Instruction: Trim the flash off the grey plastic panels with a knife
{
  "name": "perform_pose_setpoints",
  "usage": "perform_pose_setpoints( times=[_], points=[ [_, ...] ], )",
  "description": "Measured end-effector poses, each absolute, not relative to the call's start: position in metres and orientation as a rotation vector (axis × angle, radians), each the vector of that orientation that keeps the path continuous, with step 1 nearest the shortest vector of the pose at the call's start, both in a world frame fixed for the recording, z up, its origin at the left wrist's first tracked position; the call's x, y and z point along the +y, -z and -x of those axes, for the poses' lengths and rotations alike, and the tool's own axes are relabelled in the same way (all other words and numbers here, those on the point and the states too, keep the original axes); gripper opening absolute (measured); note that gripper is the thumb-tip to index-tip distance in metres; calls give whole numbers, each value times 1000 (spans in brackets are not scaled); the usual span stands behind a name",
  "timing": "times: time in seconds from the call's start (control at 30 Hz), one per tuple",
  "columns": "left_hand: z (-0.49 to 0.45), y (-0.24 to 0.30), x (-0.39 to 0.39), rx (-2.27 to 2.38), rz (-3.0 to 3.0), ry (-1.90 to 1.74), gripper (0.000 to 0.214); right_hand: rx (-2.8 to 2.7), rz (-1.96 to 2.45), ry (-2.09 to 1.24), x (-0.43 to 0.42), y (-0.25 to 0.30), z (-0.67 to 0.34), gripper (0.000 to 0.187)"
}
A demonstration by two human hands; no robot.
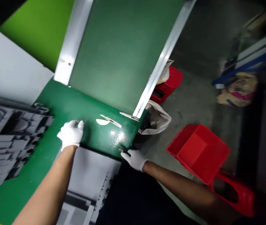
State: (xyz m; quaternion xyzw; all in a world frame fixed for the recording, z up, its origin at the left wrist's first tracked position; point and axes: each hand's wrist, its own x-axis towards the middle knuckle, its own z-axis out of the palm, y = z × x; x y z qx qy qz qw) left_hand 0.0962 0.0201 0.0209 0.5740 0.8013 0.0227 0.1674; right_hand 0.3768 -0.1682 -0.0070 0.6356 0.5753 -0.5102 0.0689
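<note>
Wearing white gloves on both hands. Resting the left hand [70,134] on the green table [58,106], fingers curled loosely together with the thumb standing apart, gripping nothing. Pinching a small dark tool [123,151] between the fingertips of the right hand [135,159], right at the near edge of the table; too small and blurred to tell what kind. Between the two hands and farther up the table, a thin metal strip [111,121] lying loose, untouched, just beside the corner of a big finned panel [116,59] with bright rails along its sides. To the left, grey moulded trays [8,137]. Down on the floor to the right, a white bag [157,118] and a red bin [198,151], well apart from the hands
</note>
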Motion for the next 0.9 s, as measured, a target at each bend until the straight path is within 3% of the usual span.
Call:
perform_pose_setpoints(
  times=[0.1, 0.23, 0.37, 0.5, 0.7, 0.8, 0.9],
  points=[
    [-24, -12, 10, 2012, -1348, 269, 64, 1861, -1757, 1555, -137, 9, -341, 74],
    [-4, -2, -4, 1812, -1193, 14, 69, 1973, -1533, 1512, -89, 10, -271, 79],
    [-12, -17, -7, 1826, -1186, -46, 60, 2041, -1421, 1478, -57, 7, -213, 78],
    [24, -77, -46, 1886, -1213, -82, 42, 2048, -1426, 1439, -49, 8, -185, 73],
    [121, -194, -114, 2378, -1092, -218, 66, 2071, -1467, 1350, -50, 10, -179, 69],
    [96, -173, -92, 2124, -1138, -90, 66, 2040, -1488, 1328, -52, 11, -182, 70],
    [37, -95, -44, 1862, -1171, -54, 61, 2032, -1504, 1313, -54, 13, -183, 71]
  ],
)
